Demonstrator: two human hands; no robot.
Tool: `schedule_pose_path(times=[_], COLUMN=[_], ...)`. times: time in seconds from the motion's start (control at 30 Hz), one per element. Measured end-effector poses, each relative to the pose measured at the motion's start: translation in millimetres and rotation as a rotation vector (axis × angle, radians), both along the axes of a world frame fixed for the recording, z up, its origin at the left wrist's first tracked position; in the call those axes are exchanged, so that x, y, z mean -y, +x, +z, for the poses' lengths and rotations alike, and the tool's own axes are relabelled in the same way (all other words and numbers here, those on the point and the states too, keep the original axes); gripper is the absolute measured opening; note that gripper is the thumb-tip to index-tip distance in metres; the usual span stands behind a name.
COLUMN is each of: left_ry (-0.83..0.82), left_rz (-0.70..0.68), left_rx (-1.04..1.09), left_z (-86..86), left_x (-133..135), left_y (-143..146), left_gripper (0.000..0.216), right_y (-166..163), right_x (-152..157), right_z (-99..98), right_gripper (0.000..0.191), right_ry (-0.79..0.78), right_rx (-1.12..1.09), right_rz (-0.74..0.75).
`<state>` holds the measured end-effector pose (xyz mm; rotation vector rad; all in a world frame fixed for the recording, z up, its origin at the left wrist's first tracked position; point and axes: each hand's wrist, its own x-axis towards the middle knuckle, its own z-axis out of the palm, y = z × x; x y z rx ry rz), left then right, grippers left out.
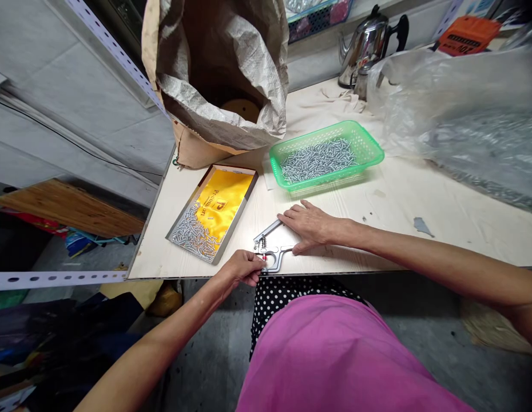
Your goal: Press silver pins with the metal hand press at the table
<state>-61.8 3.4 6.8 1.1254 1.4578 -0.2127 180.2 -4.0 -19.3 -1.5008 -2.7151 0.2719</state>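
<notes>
A grey pair of hand press pliers with a small spring lies at the table's front edge, its two handles spread. My right hand holds the handles, fingertips on the upper one and thumb by the lower one. At the jaw end, my left hand is closed in a pinch; what sits between its fingertips is too small to make out. A bit of red shows at the jaw beside them. To the left, a shallow tray holds small silvery metal pieces on a yellow printed sheet.
Beyond my hands stands a green plastic basket of similar metal pieces. A large open paper sack is at the back left. A clear plastic bag of metal pieces lies at right. A metal kettle stands behind.
</notes>
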Motion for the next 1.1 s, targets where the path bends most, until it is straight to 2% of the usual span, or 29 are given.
schedule_pose_path(times=[0.23,0.33,0.4,0.53,0.63,0.73,0.83,0.9,0.97,1.1], left_ry=[0.017,0.06,0.266,0.93,1.132,1.161,1.103,1.095,1.104,1.119], left_rz=[0.031,-0.014,-0.121,-0.449,-0.679,-0.855,-0.957,-0.991,-1.012,-1.01], left_rx=[0.0,-0.049,-0.121,-0.208,-0.177,-0.115,-0.099,-0.114,-0.132,-0.145], left_z=[-1.6,1.0,3.8,7.3,3.6,-3.2,-6.5,-6.1,-5.3,-8.9], left_x=[2,9,17,31,28,14,0,-5,-7,-7], left_y=[0,-2,-2,5,22,39,49,52,53,56], left_gripper=[0.023,0.022,0.022,0.017,0.031,0.055,0.062,0.065,0.064,0.047], right_y=[-3,-4,-4,-5,-5,-4,1,4,4,-5], right_x=[13,18,21,25,26,28,31,32,33,34], right_z=[7.4,7.8,8.0,7.7,4.5,-0.9,-4.3,-2.9,1.8,13.7], right_gripper=[0.071,0.064,0.061,0.065,0.07,0.075,0.087,0.088,0.074,0.035], right_ry=[-0.009,-0.008,-0.001,0.017,0.031,0.028,0.021,0.019,0.01,-0.024], right_rx=[-0.024,-0.06,-0.083,-0.11,-0.125,-0.142,-0.144,-0.116,-0.076,0.018], right_rz=[-0.014,-0.022,-0.02,-0.009,-0.004,-0.024,-0.077,-0.132,-0.164,-0.147])
